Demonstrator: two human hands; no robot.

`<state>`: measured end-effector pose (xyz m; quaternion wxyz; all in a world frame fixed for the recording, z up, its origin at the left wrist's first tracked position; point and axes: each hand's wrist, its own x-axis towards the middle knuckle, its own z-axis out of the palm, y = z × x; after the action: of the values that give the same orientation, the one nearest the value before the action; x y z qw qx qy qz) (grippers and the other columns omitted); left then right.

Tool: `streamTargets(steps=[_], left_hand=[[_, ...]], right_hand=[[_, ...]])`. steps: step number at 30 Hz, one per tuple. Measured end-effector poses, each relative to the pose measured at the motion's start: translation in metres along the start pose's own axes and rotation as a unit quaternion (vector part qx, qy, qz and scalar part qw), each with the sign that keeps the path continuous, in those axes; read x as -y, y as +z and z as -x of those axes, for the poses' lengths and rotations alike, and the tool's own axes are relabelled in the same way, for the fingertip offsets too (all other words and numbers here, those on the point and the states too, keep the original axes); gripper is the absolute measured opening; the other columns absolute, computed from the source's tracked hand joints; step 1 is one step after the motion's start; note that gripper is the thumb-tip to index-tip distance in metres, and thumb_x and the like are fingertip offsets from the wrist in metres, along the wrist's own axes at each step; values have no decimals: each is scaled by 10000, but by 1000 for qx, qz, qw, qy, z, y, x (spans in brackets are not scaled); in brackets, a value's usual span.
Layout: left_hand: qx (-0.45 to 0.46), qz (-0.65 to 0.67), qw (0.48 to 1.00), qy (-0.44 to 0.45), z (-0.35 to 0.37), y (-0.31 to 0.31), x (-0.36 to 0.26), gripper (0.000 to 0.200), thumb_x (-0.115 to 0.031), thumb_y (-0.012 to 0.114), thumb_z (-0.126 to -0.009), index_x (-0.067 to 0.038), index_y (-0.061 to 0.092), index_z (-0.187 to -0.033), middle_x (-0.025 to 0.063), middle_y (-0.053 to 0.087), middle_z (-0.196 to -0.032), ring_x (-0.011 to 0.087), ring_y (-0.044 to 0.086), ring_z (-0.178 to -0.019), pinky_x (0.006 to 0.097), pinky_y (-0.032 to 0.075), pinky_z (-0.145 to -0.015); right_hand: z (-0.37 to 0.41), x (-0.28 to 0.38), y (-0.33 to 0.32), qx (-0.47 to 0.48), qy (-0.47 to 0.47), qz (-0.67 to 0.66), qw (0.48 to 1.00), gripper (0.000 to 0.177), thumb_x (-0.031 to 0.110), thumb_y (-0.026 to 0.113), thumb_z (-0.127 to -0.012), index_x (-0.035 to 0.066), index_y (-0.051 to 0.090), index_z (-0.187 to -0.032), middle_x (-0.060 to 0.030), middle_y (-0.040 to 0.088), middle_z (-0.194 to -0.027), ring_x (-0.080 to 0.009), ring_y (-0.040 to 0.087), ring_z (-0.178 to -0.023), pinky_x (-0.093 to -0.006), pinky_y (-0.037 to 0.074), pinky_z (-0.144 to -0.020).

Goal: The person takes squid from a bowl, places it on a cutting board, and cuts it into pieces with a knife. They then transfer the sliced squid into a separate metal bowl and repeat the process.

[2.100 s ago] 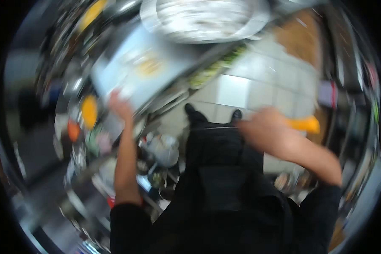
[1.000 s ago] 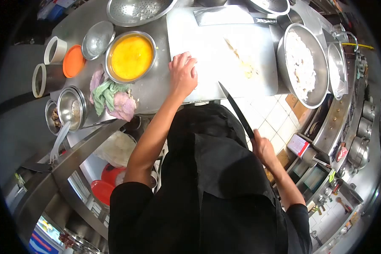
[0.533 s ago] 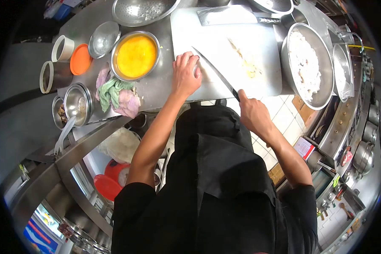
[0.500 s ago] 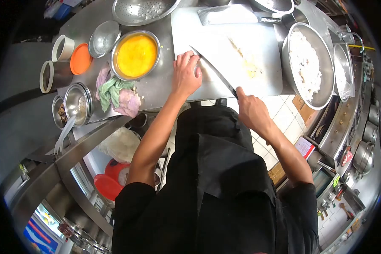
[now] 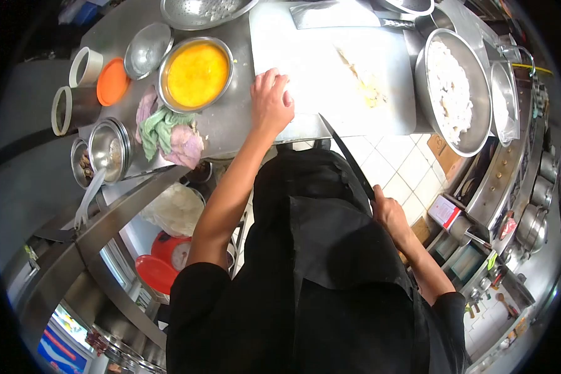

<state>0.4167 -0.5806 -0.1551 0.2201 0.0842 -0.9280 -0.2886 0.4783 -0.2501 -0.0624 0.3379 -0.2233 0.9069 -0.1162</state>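
My right hand is wrapped round the handle of a long knife, held low in front of the counter with its tip over the near edge of the white cutting board. My left hand rests at the board's left edge, fingers curled; whether anything is under them is hidden. Small yellowish scraps lie on the right part of the board. A cleaver lies flat across the board's far side.
Left of the board stand a bowl of yellow liquid, a colander, an orange lid and crumpled cloths. To the right is a large metal bowl of white pieces. Stacked bowls sit at the left.
My right hand has moved down and to the right, drawing the knife back toward my body and mostly off the board. My left hand has stayed near the board's left edge.
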Motion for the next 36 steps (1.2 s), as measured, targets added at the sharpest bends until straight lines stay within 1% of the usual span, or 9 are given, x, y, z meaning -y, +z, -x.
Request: streamTargets(steps=[4, 7, 11, 13, 14, 20, 24, 33, 36], left_hand=[[23, 44, 999, 13, 4, -6, 7, 290, 12, 598, -670, -55, 572, -951, 113, 523, -1083, 312, 478, -1053, 428, 400, -867], [21, 72, 997, 23, 7, -9, 8, 289, 27, 586, -676, -46, 575, -956, 115, 521, -1079, 315, 478, -1045, 432, 404, -875], [-42, 85, 995, 12, 12, -10, 6, 288, 24, 592, -679, -45, 588, -959, 113, 527, -1076, 318, 481, -1034, 434, 404, -881], [-31, 63, 998, 5, 12, -9, 0, 281, 9, 600, -680, -48, 589, -956, 114, 529, -1083, 321, 482, -1037, 434, 402, -883], [-18, 41, 999, 5, 11, -8, -1, 275, -6, 607, -682, -50, 590, -953, 115, 531, -1091, 324, 483, -1040, 434, 400, -884], [-9, 1, 1000, 5, 9, -2, 3, 264, -46, 613, -683, -46, 590, -946, 132, 535, -1134, 336, 483, -1069, 440, 400, -891], [-14, -3, 1000, 5, 10, 1, 1, 258, -47, 611, -687, -43, 594, -944, 126, 536, -1141, 323, 487, -1070, 439, 407, -879], [-10, 30, 999, -14, 13, -4, 6, 241, -23, 597, -671, -59, 587, -909, 102, 537, -1080, 312, 491, -1034, 437, 403, -868], [-6, 41, 999, -1, 15, -7, 8, 231, 2, 581, -659, -60, 574, -882, 104, 534, -1057, 315, 491, -1020, 435, 403, -868]], right_hand=[[-52, 14, -9, -58, -57, -2, 997, 352, 74, 549, -853, -19, 434, -1173, -283, 569, -626, -465, 577, -618, -528, 445, -566], [-87, 25, -31, -83, -3, 2, 997, 227, 50, 505, -829, 23, 409, -1032, -235, 597, -659, -436, 601, -666, -530, 472, -598], [-73, 41, -61, -114, 37, -6, 993, 231, 53, 504, -873, -28, 416, -1070, -292, 587, -662, -472, 592, -663, -546, 443, -601], [-70, 64, -65, -100, 7, 10, 995, 231, 44, 497, -870, -34, 408, -1069, -283, 593, -667, -470, 592, -669, -546, 444, -613], [-75, 73, -63, -99, -17, 21, 995, 300, -24, 493, -766, 14, 416, -1053, -233, 617, -706, -444, 610, -677, -523, 481, -615], [-126, 114, -59, -70, -103, 54, 991, 172, -9, 485, -807, -41, 417, -963, -282, 586, -664, -471, 585, -679, -529, 450, -633], [-128, 106, -45, -77, -110, 42, 990, 200, 6, 493, -807, -43, 424, -989, -291, 579, -662, -479, 577, -671, -535, 445, -630], [-16, 31, 6, 22, 29, -16, 999, 332, 68, 543, -846, -11, 413, -1141, -288, 563, -617, -476, 577, -622, -545, 446, -571], [-39, 37, -5, -48, -26, 7, 998, 298, 72, 545, -850, -9, 424, -1110, -288, 574, -635, -482, 573, -629, -545, 441, -576]])
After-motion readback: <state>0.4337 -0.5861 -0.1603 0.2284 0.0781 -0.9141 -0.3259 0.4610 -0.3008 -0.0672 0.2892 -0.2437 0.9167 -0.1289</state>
